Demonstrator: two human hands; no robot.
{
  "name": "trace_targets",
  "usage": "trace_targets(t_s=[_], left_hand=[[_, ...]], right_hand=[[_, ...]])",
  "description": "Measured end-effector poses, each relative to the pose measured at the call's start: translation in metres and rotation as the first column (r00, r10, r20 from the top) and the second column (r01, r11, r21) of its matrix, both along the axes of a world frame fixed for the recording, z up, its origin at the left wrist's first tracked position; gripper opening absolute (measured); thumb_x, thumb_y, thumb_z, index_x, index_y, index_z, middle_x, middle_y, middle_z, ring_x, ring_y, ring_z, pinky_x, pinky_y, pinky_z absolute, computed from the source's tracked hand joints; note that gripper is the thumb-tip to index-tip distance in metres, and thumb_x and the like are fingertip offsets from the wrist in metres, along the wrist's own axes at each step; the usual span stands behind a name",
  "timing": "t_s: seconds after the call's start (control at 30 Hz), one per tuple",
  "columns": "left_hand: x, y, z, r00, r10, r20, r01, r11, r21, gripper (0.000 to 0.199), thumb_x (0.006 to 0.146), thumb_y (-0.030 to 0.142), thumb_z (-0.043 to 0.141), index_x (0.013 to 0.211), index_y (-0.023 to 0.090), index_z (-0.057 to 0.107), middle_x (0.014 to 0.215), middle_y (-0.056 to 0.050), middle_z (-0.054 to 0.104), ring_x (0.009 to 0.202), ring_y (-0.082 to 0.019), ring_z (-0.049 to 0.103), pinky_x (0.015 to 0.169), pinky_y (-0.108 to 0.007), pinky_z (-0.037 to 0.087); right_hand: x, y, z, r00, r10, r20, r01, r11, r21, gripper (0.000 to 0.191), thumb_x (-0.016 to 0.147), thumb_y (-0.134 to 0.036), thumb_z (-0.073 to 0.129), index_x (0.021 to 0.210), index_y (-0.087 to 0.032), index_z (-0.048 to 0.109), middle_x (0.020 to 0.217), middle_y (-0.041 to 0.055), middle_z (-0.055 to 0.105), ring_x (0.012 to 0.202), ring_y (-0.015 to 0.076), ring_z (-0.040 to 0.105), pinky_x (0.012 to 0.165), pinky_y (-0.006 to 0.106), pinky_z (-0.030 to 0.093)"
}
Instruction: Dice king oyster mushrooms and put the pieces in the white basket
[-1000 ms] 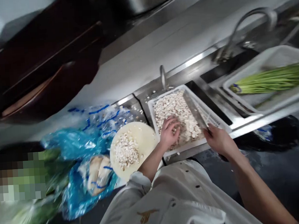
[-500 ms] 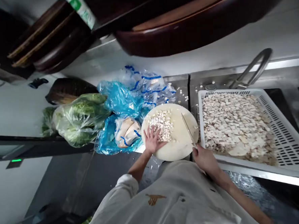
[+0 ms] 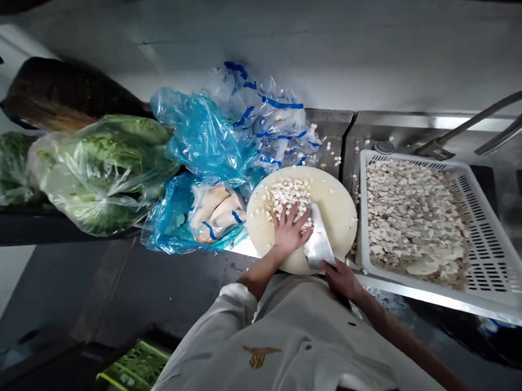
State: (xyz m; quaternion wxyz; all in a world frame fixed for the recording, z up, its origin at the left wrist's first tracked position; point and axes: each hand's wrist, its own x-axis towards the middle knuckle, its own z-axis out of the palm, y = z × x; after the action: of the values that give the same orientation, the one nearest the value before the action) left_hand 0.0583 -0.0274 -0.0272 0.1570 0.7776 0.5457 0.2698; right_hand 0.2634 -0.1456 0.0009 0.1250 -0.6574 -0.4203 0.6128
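Note:
My left hand (image 3: 288, 231) lies with spread fingers on a heap of small white diced pieces (image 3: 289, 191). The pieces sit on a round cream cutting board (image 3: 338, 199). In my right hand (image 3: 343, 280) is the handle of a cleaver (image 3: 319, 240). Its broad blade is tilted, flat side showing, against the right side of the heap and close to my left fingertips. Some of the pieces are hidden under my left palm and behind the blade.
A white perforated basket (image 3: 503, 251) holds many chopped pale pieces (image 3: 415, 215) at right, below a curved faucet (image 3: 482, 126). Left of the board are an open blue bag (image 3: 166, 228) with a wrapped pale block (image 3: 220, 213), crumpled plastic (image 3: 283, 123) and bagged green vegetables (image 3: 109, 175).
The cleaver has moved left from the board's right side to the heap, its blade turned flatter. My left hand has shifted right on the pieces. The view has tilted down.

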Motion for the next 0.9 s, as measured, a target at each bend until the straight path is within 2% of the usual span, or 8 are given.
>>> trace_targets(t_s=[0.13,0.27,0.37,0.47,0.6,0.7,0.8,0.9], left_hand=[[-0.001,0.004,0.003,0.996,0.085,0.034,-0.088,0.993,0.079,0.036,0.097,0.042,0.073,0.132,0.031,0.074,0.152,-0.009,0.061,0.144,-0.034,0.054,0.125,-0.061,0.039],[0.021,-0.001,0.032,0.992,0.072,0.104,-0.093,0.972,0.214,0.024,0.099,0.034,0.070,0.122,0.027,0.074,0.135,-0.010,0.069,0.141,-0.029,0.058,0.128,-0.059,0.037],[0.070,-0.004,0.064,0.994,0.004,0.108,-0.031,0.969,0.244,0.026,0.098,0.032,0.071,0.124,0.029,0.073,0.140,-0.008,0.066,0.145,-0.030,0.054,0.131,-0.061,0.033],[0.142,-0.001,0.082,0.985,-0.101,0.137,0.066,0.968,0.242,0.025,0.098,0.034,0.072,0.123,0.031,0.074,0.144,-0.007,0.064,0.146,-0.030,0.053,0.131,-0.061,0.035],[0.246,0.017,0.069,0.944,-0.253,0.209,0.208,0.954,0.215,0.024,0.101,0.035,0.069,0.123,0.029,0.074,0.146,-0.007,0.063,0.144,-0.028,0.055,0.128,-0.055,0.043],[0.308,0.036,0.050,0.895,-0.363,0.259,0.338,0.931,0.135,0.027,0.104,0.029,0.064,0.130,0.025,0.071,0.141,-0.011,0.067,0.134,-0.025,0.064,0.116,-0.045,0.057],[0.340,0.047,0.042,0.878,-0.412,0.243,0.399,0.911,0.103,0.018,0.101,0.023,0.069,0.118,0.023,0.075,0.126,-0.009,0.075,0.123,-0.023,0.071,0.115,-0.041,0.058],[0.338,0.049,0.049,0.875,-0.442,0.196,0.431,0.897,0.095,0.014,0.097,0.026,0.078,0.111,0.027,0.076,0.134,-0.004,0.074,0.139,-0.025,0.062,0.128,-0.044,0.048]], right_hand=[[-0.015,0.015,0.005,0.991,0.061,-0.122,-0.063,0.998,-0.013,0.034,0.093,-0.058,0.054,0.085,-0.025,0.053,0.062,-0.0042,0.057,0.055,0.0144,0.052,0.052,0.024,0.040],[0.015,0.007,0.029,0.937,0.035,-0.348,-0.053,0.998,-0.042,0.032,0.093,-0.054,0.060,0.087,-0.023,0.054,0.060,-0.0066,0.054,0.049,0.0115,0.047,0.048,0.023,0.035],[0.062,-0.012,0.056,0.886,-0.064,-0.458,0.034,0.997,-0.073,0.035,0.091,-0.057,0.064,0.090,-0.025,0.053,0.054,-0.0095,0.049,0.044,0.0105,0.042,0.044,0.023,0.032],[0.115,-0.034,0.084,0.829,-0.209,-0.519,0.186,0.978,-0.097,0.037,0.089,-0.059,0.067,0.095,-0.026,0.049,0.052,-0.0130,0.041,0.041,0.0098,0.037,0.042,0.022,0.034],[0.179,-0.058,0.107,0.787,-0.377,-0.488,0.402,0.914,-0.057,0.039,0.085,-0.053,0.072,0.091,-0.027,0.044,0.054,-0.0139,0.036,0.043,0.0090,0.035,0.043,0.023,0.038],[0.217,-0.076,0.108,0.752,-0.510,-0.418,0.553,0.833,-0.021,0.045,0.081,-0.054,0.076,0.083,-0.028,0.039,0.054,-0.0128,0.037,0.042,0.0089,0.036,0.040,0.024,0.038],[0.244,-0.096,0.102,0.679,-0.634,-0.369,0.685,0.729,0.009,0.053,0.078,-0.058,0.081,0.080,-0.028,0.038,0.055,-0.0120,0.037,0.042,0.0088,0.037,0.039,0.024,0.036],[0.256,-0.105,0.097,0.606,-0.713,-0.353,0.774,0.630,0.057,0.055,0.078,-0.058,0.085,0.079,-0.028,0.039,0.055,-0.0116,0.036,0.043,0.0084,0.036,0.040,0.023,0.035]])
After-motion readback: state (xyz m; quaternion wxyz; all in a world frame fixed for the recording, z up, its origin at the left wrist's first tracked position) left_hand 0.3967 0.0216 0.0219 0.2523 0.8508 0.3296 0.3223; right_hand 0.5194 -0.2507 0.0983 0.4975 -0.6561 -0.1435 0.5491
